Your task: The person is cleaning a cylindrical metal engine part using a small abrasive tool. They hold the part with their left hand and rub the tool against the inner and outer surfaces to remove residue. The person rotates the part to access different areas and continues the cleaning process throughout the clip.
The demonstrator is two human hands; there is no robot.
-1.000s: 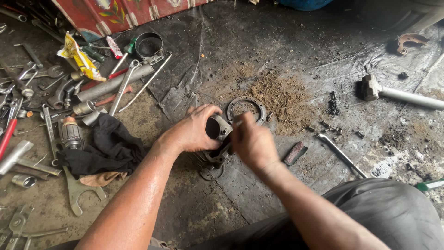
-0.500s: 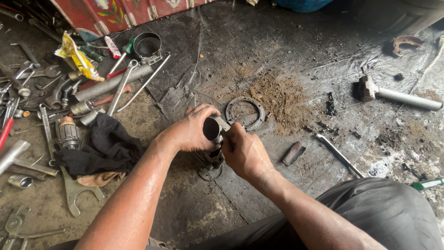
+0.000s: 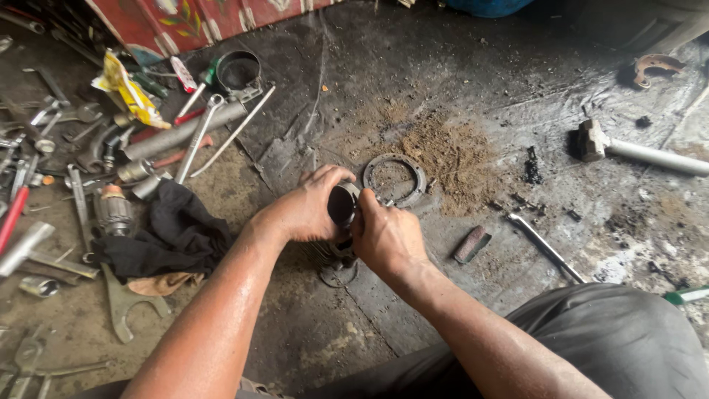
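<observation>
A dark metal engine cylinder (image 3: pixel 342 205) with a round open bore stands on the oily floor at centre. My left hand (image 3: pixel 306 207) wraps around its left side and top edge. Pressed against its right side is my right hand (image 3: pixel 385 235), fingers closed over the rim; whether a small tool is in that hand is hidden. A finned base and a round washer (image 3: pixel 338 272) show beneath the hands. A flat metal ring gasket (image 3: pixel 395 179) lies just beyond the cylinder.
Spanners, screwdrivers, a steel pipe (image 3: pixel 177 134) and a clamp ring (image 3: pixel 238 71) litter the left. A black rag (image 3: pixel 173 230) lies nearby. A hammer (image 3: pixel 639 152) rests at right, a rod (image 3: pixel 545 247) and small block (image 3: pixel 472 244) nearer. Sawdust patch (image 3: pixel 447 151) beyond.
My right hand has moved left and closed in against the cylinder's right side, covering more of it. My left hand has kept its grip.
</observation>
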